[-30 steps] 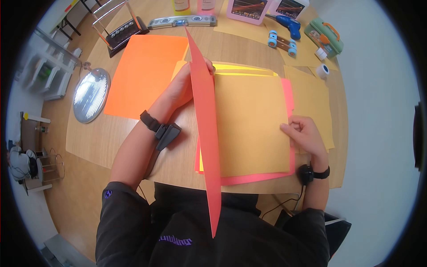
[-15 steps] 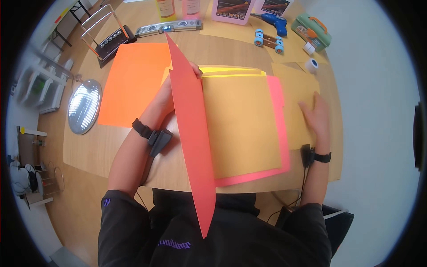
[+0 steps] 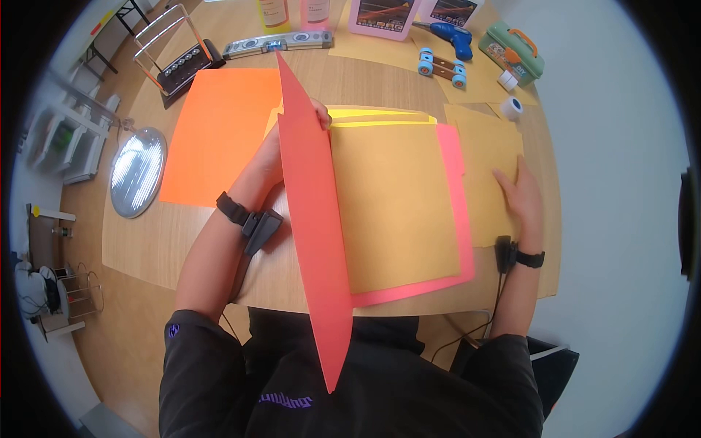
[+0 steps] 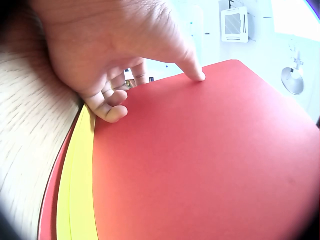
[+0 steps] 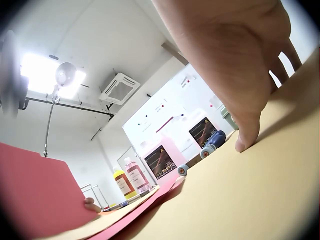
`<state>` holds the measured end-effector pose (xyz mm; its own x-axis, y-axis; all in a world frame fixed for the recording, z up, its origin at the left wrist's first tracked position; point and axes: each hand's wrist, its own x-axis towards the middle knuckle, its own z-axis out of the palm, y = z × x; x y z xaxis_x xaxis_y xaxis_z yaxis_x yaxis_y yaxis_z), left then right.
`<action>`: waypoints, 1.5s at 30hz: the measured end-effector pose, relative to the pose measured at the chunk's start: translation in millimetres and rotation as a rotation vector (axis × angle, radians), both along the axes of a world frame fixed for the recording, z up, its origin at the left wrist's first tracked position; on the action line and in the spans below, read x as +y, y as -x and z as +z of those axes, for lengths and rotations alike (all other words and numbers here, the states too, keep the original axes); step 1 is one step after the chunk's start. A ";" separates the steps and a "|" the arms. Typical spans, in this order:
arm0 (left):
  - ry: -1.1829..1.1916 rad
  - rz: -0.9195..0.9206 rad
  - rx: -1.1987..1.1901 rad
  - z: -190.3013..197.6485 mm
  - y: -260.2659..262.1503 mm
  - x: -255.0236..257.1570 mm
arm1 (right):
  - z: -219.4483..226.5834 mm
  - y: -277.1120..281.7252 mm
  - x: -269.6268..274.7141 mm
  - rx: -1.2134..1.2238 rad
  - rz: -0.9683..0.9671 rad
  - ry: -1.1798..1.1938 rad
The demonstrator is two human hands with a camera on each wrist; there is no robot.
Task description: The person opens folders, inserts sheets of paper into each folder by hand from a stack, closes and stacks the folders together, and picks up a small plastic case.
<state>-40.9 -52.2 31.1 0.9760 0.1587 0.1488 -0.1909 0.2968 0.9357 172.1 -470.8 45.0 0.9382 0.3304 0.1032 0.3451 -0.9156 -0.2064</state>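
A red folder cover (image 3: 315, 219) stands nearly upright over the left part of a stack of folders. My left hand (image 4: 115, 45) holds it near its far edge, thumb on one face and fingertips curled at the edge. Right of the cover lies a tan folder (image 3: 394, 204) on top of the stack. Yellow folder edges (image 3: 380, 114) show behind it, and a pink folder (image 3: 458, 219) sticks out below and to the right. My right hand (image 3: 522, 196) rests with extended fingers on another tan folder (image 3: 483, 157) on the table's right side.
An orange folder (image 3: 219, 139) lies at the left, near a round mirror-like disc (image 3: 139, 174) and a Newton's cradle (image 3: 186, 67). Along the back stand a spirit level (image 3: 281, 44), bottles, jugs, a blue drill (image 3: 454, 38), a small wheeled toy (image 3: 442, 68) and a green case (image 3: 512, 52).
My right hand has let go of the stack's right edge and moved right onto the tan folder there. My left hand keeps the red cover raised, tilted slightly further left.
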 end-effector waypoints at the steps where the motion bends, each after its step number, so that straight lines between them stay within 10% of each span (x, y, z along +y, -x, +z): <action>1: -0.001 0.002 0.001 -1.0 -0.3 0.7 | 3.0 2.3 2.5 0.001 0.002 -0.001; 16: 0.118 -0.110 -0.016 -7.9 -4.6 7.3 | 19.3 -0.3 7.6 0.049 -0.047 -0.390; 21: 0.084 -0.087 0.028 4.3 0.8 2.5 | 29.1 -6.4 9.5 0.123 -0.011 -1.353; 27: 0.113 -0.095 0.026 1.9 1.1 1.5 | 24.1 -11.2 -0.8 0.607 0.065 -1.612; 34: 0.047 -0.022 -0.016 8.8 4.5 -6.8 | 31.4 6.3 11.1 0.735 0.109 -1.634; 45: 0.096 -0.042 0.045 7.0 2.8 -2.6 | 25.0 38.0 43.6 0.734 0.232 -1.037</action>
